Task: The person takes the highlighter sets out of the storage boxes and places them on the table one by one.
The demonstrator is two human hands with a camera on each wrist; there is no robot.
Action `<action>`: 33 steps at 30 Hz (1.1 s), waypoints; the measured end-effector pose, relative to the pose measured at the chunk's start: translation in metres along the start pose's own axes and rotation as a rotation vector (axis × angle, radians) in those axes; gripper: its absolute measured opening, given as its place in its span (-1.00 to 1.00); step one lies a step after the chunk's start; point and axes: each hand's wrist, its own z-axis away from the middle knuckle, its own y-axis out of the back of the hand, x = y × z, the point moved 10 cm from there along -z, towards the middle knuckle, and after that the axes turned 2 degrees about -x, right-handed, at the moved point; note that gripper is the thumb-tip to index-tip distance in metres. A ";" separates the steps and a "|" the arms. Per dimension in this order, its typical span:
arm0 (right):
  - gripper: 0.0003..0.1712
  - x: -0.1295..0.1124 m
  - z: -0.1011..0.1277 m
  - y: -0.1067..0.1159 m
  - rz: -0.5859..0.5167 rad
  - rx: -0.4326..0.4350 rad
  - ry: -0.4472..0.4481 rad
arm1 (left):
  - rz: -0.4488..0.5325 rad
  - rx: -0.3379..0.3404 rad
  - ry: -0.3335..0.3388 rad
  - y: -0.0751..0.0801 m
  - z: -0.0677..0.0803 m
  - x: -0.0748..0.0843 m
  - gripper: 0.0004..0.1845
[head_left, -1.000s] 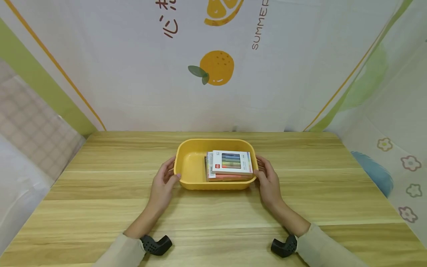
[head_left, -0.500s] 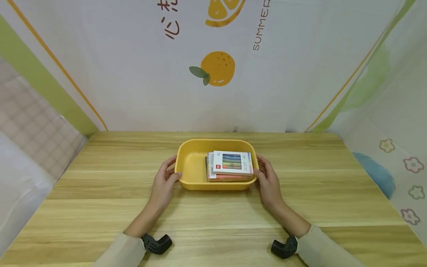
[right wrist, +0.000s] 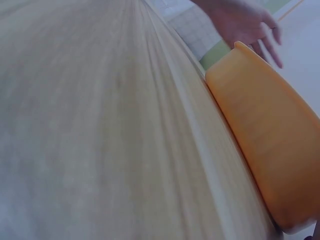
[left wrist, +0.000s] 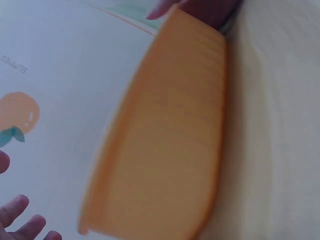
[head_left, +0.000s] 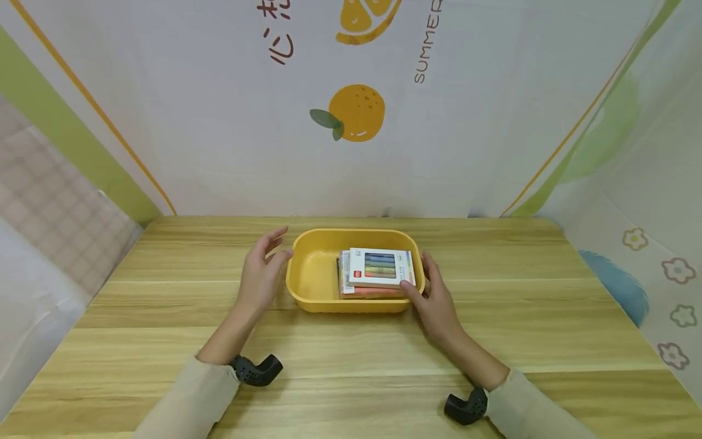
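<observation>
A yellow plastic bin [head_left: 353, 306] stands on the wooden table, its outer wall [left wrist: 165, 130] filling much of the left wrist view. Inside, on the right, lies a white box [head_left: 406, 268] with a window showing coloured sticks, on top of an orange-edged flat pack [head_left: 378, 293]. My right hand [head_left: 437, 311] holds the bin's right end, thumb over the rim near the box's corner and fingers outside. Left of the bin, my left hand [head_left: 259, 277] is raised with spread fingers, holding nothing. The right wrist view shows that left hand [right wrist: 245, 22] beyond the bin's far end.
The wooden tabletop [head_left: 351, 378] reaches back to a white cloth [head_left: 219, 122] printed with oranges. A flowered cloth [head_left: 652, 292] hangs at the right, a checked one [head_left: 55, 201] at the left. Black wrist devices [head_left: 258, 371] sit on both wrists.
My left hand has let go of the bin's left end and moved up and slightly left. My right thumb has shifted inward over the rim. The bin stays in place.
</observation>
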 end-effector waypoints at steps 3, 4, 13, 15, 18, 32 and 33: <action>0.00 0.000 0.002 -0.001 0.028 -0.021 0.013 | 0.023 -0.027 -0.026 -0.007 -0.009 0.014 -0.53; 0.01 -0.001 0.003 -0.002 0.039 -0.027 0.019 | 0.030 -0.043 -0.036 -0.010 -0.011 0.019 -0.53; 0.35 0.000 0.003 -0.005 0.106 -0.047 0.033 | -0.049 -0.200 -0.100 -0.053 -0.022 0.043 -0.57; 0.39 0.000 0.003 -0.005 0.128 -0.043 0.029 | -0.064 -0.230 -0.102 -0.061 -0.025 0.048 -0.57; 0.41 0.000 0.003 -0.006 0.146 -0.042 0.027 | -0.076 -0.264 -0.111 -0.070 -0.030 0.056 -0.57; 0.37 -0.001 0.004 -0.004 0.127 -0.047 0.040 | 0.084 -0.299 -0.121 -0.090 -0.054 0.070 -0.58; 0.37 -0.001 0.004 -0.004 0.124 -0.049 0.041 | 0.068 -0.299 -0.122 -0.090 -0.054 0.068 -0.58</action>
